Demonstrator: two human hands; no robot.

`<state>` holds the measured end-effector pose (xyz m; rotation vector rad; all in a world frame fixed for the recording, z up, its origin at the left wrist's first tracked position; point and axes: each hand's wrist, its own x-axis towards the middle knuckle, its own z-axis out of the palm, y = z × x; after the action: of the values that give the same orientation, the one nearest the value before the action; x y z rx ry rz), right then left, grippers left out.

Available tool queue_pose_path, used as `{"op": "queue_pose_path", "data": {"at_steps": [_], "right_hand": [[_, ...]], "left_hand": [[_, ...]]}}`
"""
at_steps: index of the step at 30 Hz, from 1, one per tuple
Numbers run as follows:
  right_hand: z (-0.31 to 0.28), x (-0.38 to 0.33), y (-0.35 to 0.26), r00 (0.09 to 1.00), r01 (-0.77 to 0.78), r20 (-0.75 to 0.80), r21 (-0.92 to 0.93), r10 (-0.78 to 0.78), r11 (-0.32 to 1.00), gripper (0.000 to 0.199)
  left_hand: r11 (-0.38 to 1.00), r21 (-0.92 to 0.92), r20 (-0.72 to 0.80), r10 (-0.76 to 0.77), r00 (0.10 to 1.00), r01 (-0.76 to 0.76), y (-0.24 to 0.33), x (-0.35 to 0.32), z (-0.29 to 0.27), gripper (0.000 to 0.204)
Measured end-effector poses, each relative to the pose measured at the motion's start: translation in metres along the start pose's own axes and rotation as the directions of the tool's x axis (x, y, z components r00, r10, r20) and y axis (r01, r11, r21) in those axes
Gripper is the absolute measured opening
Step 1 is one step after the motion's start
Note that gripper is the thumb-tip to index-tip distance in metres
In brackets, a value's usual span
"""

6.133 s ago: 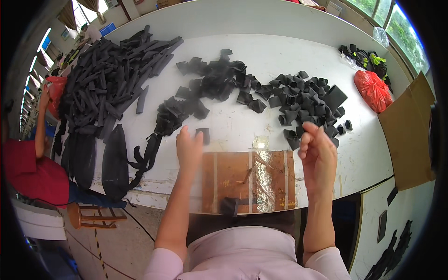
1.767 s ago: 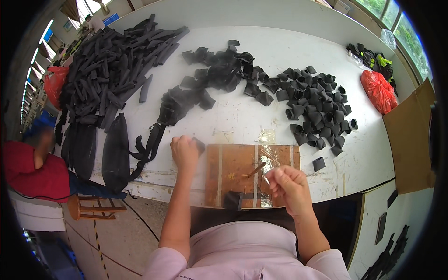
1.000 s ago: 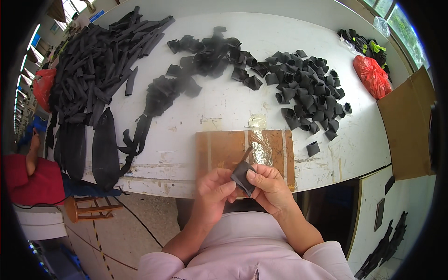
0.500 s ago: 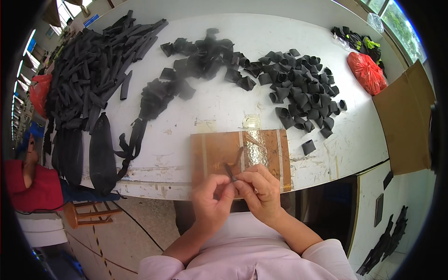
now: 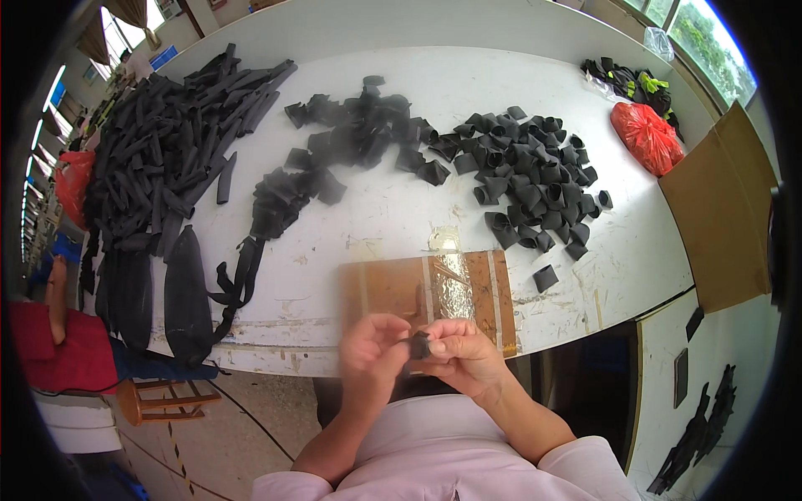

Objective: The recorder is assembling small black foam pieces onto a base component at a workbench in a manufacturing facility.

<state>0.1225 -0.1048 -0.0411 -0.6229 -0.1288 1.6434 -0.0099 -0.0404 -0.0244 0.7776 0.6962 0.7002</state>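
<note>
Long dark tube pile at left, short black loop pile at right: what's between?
In the head view, a middle heap of black pieces lies between them, plus one lone dark tube beside the left pile.

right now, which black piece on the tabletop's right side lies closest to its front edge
The lone black piece right of the brown board, set apart from the pile.

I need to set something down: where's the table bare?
The table is bare, tape aside, between the brown board and the black loops, and between those loops and the cardboard. Crowded: under the loops and, at left, under long black strips.
</note>
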Motion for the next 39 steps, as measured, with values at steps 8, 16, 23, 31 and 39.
{"op": "queue_pose_path", "data": {"at_steps": [8,16,23,31,39], "right_hand": [[0.054,-0.004,-0.041,0.975,0.198,0.066,-0.701,-0.214,0.685,0.031],[0.047,0.028,-0.055,0.985,0.166,0.140,-0.567,-0.104,0.807,0.028],[0.043,0.020,-0.048,0.754,0.450,0.225,-0.862,-0.618,0.235,0.031],[0.065,0.003,-0.046,0.530,0.528,0.585,-0.794,-0.613,-0.301,0.038],[0.077,0.006,-0.048,0.314,0.452,0.731,-0.676,-0.606,-0.581,0.031]], "left_hand": [[0.972,-0.189,-0.025,0.137,0.990,-0.139,0.036,0.015,0.015,0.016],[0.823,-0.516,0.281,-0.098,0.955,0.236,0.050,0.029,0.010,0.019],[0.466,0.519,0.313,0.677,0.666,-0.717,0.061,0.029,0.030,0.029],[0.777,0.124,0.105,0.608,0.787,-0.617,0.052,0.025,0.032,0.011],[0.868,-0.155,-0.027,0.473,0.881,-0.471,0.053,0.021,0.034,0.010]]}}
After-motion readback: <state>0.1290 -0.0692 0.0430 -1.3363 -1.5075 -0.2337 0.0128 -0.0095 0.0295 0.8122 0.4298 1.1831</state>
